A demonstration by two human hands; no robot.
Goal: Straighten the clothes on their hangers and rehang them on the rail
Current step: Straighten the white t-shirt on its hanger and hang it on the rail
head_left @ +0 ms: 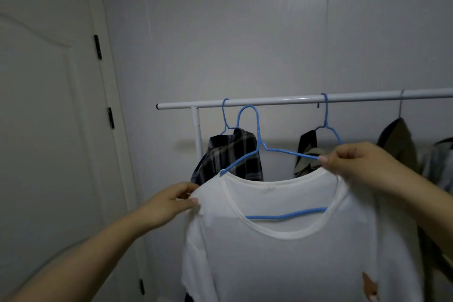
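A white T-shirt (282,260) hangs in front of me on a blue wire hanger (257,140), held below the white rail (269,101). The hanger's hook is off the rail. My left hand (169,203) pinches the shirt's left shoulder. My right hand (358,164) grips the hanger's right arm together with the shirt's right shoulder. The hanger's bottom bar shows through the neck opening.
On the rail hang a dark plaid shirt (230,157) on a blue hanger, a dark garment (306,152) on another blue hanger, and an olive jacket (399,142) farther right. A white door (49,130) stands at the left. The wall is behind the rail.
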